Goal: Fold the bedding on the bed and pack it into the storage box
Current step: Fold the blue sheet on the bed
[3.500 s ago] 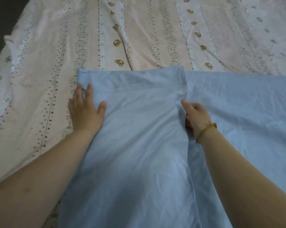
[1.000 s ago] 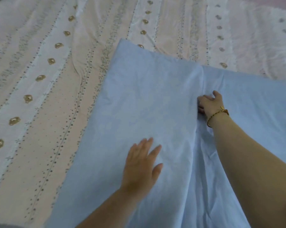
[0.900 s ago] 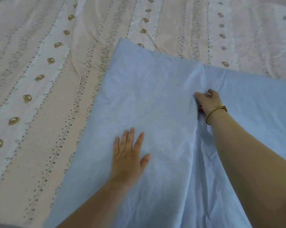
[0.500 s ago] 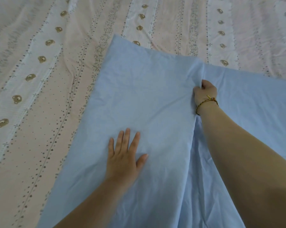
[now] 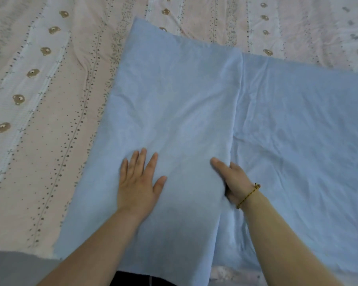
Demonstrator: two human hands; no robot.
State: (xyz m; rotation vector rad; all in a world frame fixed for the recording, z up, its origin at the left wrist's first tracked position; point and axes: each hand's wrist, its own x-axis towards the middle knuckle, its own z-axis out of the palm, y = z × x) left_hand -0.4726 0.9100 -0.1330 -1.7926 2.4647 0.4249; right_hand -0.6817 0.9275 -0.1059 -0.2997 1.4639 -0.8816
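A light blue sheet lies spread on the bed, with its left part folded over into a doubled panel. My left hand presses flat on that panel, fingers apart. My right hand, with a braided bracelet on the wrist, grips the panel's right folded edge: thumb on top, fingers tucked under the fold. No storage box is in view.
Under the blue sheet lies a pink and white patterned bed cover with small bear motifs, reaching left and to the far side. A grey strip shows at the bottom left beyond the bed's near edge.
My right hand has slid down the folded edge toward me, from near the far end to the middle. My left hand stays pressed on the panel at about the same place.
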